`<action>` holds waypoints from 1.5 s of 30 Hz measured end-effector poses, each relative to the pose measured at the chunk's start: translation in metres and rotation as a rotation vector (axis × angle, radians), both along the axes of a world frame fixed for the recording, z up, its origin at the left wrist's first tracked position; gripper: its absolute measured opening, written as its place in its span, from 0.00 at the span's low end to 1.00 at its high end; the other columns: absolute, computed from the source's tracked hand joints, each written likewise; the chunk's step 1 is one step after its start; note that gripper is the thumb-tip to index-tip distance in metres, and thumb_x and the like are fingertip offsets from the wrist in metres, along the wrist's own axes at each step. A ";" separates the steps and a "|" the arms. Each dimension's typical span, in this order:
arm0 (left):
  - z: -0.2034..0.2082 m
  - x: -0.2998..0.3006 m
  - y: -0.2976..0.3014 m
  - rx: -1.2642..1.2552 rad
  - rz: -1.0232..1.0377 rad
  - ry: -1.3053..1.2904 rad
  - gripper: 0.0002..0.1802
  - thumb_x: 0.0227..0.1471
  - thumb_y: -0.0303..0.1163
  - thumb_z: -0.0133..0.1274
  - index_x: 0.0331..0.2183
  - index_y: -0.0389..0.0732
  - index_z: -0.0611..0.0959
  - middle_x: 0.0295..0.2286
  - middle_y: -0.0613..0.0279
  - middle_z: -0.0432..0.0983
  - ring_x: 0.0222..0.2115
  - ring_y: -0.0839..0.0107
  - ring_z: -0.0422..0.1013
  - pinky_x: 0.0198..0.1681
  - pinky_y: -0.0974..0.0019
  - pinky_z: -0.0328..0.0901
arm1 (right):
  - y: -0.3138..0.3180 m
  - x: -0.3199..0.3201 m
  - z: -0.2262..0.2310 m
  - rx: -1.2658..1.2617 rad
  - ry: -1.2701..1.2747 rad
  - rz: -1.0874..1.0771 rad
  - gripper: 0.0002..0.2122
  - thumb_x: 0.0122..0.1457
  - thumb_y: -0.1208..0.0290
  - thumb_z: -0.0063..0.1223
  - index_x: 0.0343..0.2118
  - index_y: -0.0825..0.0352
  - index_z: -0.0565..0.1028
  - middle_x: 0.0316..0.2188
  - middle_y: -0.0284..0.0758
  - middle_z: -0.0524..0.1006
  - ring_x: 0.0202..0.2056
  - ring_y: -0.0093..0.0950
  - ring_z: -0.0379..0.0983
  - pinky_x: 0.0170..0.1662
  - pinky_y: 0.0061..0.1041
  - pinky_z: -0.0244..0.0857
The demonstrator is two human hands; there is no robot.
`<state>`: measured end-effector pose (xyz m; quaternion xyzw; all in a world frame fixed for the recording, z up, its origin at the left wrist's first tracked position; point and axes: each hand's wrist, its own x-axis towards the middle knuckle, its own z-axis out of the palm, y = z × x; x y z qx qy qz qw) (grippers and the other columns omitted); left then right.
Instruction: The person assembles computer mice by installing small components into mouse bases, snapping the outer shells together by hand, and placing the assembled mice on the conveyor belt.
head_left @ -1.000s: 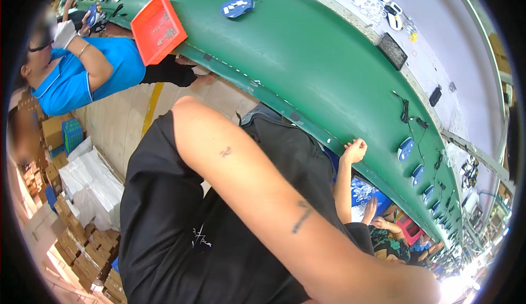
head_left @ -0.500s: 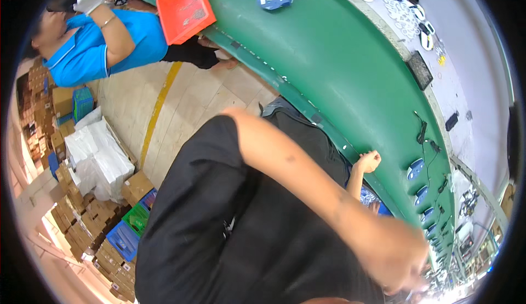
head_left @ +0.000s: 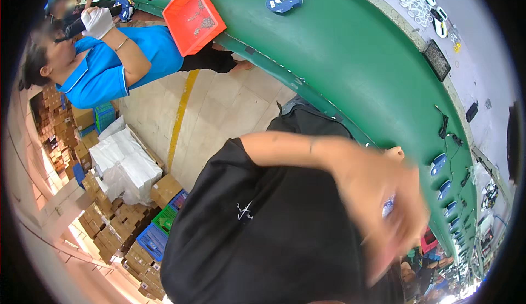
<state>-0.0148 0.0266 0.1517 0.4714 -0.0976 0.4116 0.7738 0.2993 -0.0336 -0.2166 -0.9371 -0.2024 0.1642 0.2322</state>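
My left arm, in a short black sleeve, bends across my body. My left hand (head_left: pixel 378 211) is raised close in front of the view at the right and is smeared by motion. A small blue-and-white patch (head_left: pixel 388 206) shows between its fingers; whether it is held or lies behind I cannot tell. Past the hand, by the edge of the green workbench (head_left: pixel 350 57), a sliver of what seems to be my right hand (head_left: pixel 395 153) shows; its fingers are mostly hidden. Blue oval devices (head_left: pixel 438 165) with black cords lie on the bench beyond.
An orange tray (head_left: pixel 181 27) with small metal bits stands at the bench's far left, beside a co-worker in a blue shirt (head_left: pixel 123 65). Another blue device (head_left: pixel 284 1) lies further along. White rings (head_left: pixel 408 0) and a black mesh tray (head_left: pixel 437 60) occupy the ledge. Cartons (head_left: pixel 112 222) and crates are stacked left.
My left hand has risen, and its forearm now lies more level. The surroundings have shifted right and slightly down. The small hand at the bench edge is now mostly covered.
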 end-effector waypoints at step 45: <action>-0.195 -0.020 0.020 -0.939 0.839 0.553 0.25 0.39 0.19 0.57 0.44 0.37 0.73 0.37 0.53 0.77 0.36 0.67 0.74 0.42 0.67 0.69 | 0.071 -0.183 0.188 0.624 0.329 1.221 0.06 0.52 0.79 0.58 0.32 0.68 0.74 0.28 0.37 0.74 0.28 0.33 0.75 0.30 0.27 0.69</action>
